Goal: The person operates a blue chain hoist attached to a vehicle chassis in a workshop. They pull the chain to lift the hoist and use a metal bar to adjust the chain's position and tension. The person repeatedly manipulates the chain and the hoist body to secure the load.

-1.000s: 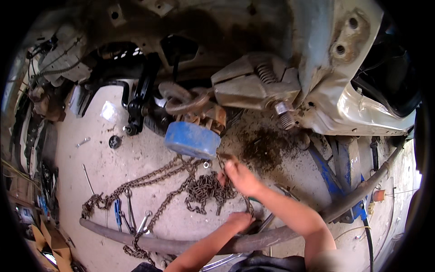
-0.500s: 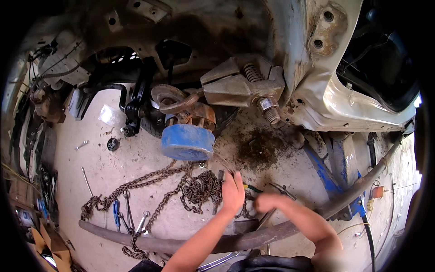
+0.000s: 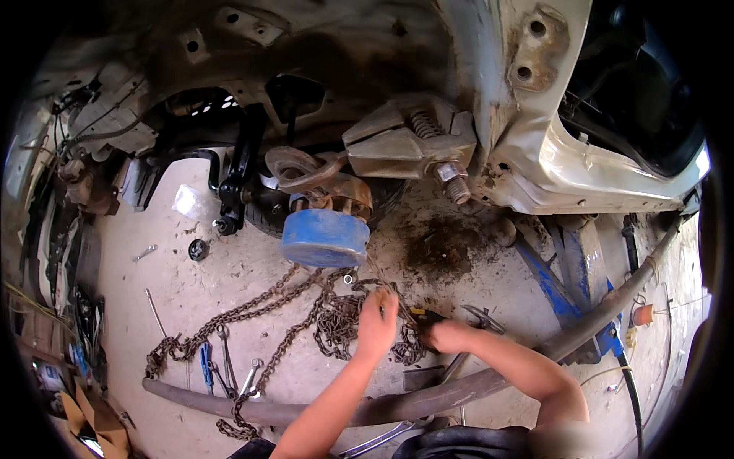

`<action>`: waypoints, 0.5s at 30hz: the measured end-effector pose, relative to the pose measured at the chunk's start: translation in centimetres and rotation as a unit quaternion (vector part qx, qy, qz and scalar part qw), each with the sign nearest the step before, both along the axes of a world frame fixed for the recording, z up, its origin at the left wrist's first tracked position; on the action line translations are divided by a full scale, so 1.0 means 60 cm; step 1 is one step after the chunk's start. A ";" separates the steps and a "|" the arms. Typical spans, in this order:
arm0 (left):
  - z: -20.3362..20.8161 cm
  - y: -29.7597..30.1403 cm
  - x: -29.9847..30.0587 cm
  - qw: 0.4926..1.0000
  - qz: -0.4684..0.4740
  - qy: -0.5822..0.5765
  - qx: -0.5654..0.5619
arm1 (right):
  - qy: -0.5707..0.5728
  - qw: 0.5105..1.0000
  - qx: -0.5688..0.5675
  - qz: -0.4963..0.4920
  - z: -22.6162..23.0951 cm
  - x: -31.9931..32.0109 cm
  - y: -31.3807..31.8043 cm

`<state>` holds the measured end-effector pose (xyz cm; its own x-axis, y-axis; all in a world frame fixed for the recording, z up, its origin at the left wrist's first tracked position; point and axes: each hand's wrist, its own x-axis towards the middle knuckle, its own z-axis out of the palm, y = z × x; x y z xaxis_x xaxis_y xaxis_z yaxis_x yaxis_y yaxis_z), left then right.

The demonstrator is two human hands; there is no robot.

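Note:
A chain hoist with a blue housing [image 3: 325,237] hangs below a heavy metal clamp [image 3: 409,141] on the vehicle body. Rusty chain [image 3: 336,325] runs down from it and heaps on the floor. Beside that heap, my left hand [image 3: 375,321] has its fingers curled under a thin strand coming down from the hoist; what they grip is hidden. To its right, my right hand [image 3: 449,335] is closed next to a dark tool with a yellow part [image 3: 418,311] and a hanging bunch of chain [image 3: 409,348]. I cannot make out what it holds.
A long brown pipe [image 3: 298,413] curves across in front of me. Wrenches [image 3: 250,376] and blue-handled pliers [image 3: 206,363] lie left of the chain. At the right stands a blue jack [image 3: 562,294] under the pale body panel [image 3: 604,180]. Dark dirt [image 3: 443,249] stains the floor.
My left hand has moved slightly left and down, its fingers now more curled. My right hand has shifted slightly right beside the dark tool. The whole view has shifted a little.

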<state>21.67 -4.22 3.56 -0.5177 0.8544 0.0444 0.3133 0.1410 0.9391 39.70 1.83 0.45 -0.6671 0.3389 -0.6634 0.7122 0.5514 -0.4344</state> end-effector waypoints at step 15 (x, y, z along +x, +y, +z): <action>-0.088 -0.074 0.107 0.781 -0.474 0.248 -0.321 | 0.380 0.885 0.088 -0.254 0.141 -0.137 0.043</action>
<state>28.09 -8.63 -1.75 0.3073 0.7723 -0.5560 0.8656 0.0159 0.5005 31.50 4.43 8.91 -0.6297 0.7769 0.0051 0.4267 0.3513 -0.8334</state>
